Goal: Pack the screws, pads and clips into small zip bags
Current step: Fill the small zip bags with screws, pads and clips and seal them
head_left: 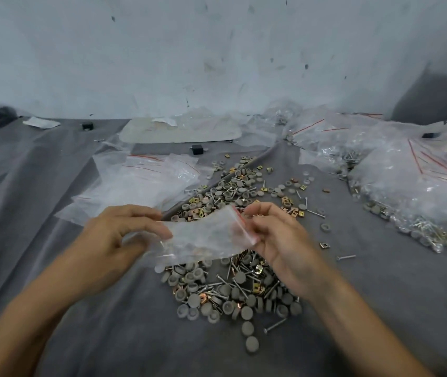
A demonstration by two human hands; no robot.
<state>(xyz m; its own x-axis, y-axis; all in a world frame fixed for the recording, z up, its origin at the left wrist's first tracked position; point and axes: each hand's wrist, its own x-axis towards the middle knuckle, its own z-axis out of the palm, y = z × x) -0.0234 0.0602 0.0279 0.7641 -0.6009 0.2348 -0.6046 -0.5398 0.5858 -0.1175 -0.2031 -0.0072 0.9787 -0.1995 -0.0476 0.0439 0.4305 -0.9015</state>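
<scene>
Open grey cloth [40,191] lies left; filled bags [413,191] crowd the right. Left grip [113,235] and right grip [279,240] pinch the zip bag [203,235] by its ends, above the loose parts [230,292].

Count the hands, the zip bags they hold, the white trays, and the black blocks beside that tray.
Hands: 2, left hand and right hand
Zip bag held: 1
White tray: 1
Black blocks: 2
Total: 6

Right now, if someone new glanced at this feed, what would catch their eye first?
The left hand and right hand pinch a small zip bag at centre, its red-striped mouth toward the right hand. Beneath it sprawls a heap of grey pads, screws and brass-coloured clips on the grey cloth; filled bags pile at right.
</scene>
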